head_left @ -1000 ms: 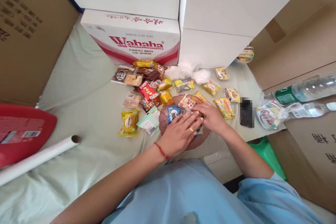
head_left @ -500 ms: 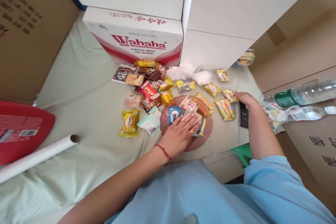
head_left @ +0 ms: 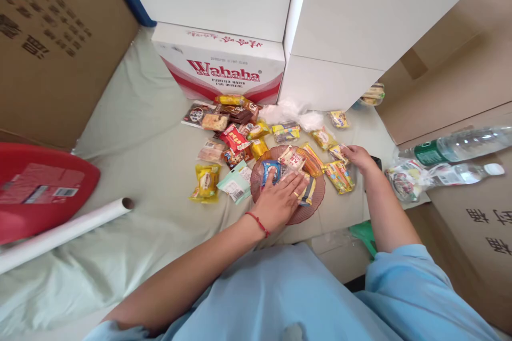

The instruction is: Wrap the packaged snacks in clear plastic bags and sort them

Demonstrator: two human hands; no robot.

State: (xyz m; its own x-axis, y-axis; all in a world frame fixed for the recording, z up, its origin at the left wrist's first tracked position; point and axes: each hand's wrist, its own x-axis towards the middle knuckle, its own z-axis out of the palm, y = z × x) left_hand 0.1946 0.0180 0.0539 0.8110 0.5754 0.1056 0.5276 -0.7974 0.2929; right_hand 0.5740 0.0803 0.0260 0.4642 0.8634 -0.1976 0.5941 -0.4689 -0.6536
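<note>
My left hand (head_left: 282,198) lies flat, fingers stretched out, over wrapped snacks in a pinkish ribbed glass bowl (head_left: 320,200). Beside its fingers in the bowl are a blue packet (head_left: 271,170), a white packet with red print (head_left: 291,159) and a dark-and-yellow packet (head_left: 308,192). To the right of the bowl, my right hand (head_left: 360,159) pinches the edge of a small yellow snack packet (head_left: 339,153). Just below that packet is a yellow multi-bar packet (head_left: 340,177). My right thumb is partly hidden.
Many wrapped snacks, including a red packet (head_left: 235,139) and a pale green pouch (head_left: 237,181), lie left of the bowl. Behind stands a Wahaha carton (head_left: 228,72). Plastic bottles (head_left: 456,146) lie right; a white tube (head_left: 72,232) and red object (head_left: 44,192) are left.
My right hand has moved left with the small yellow snack packet, closer to the bowl. My left hand stays on the bowl's contents. The camera view has shifted slightly.
</note>
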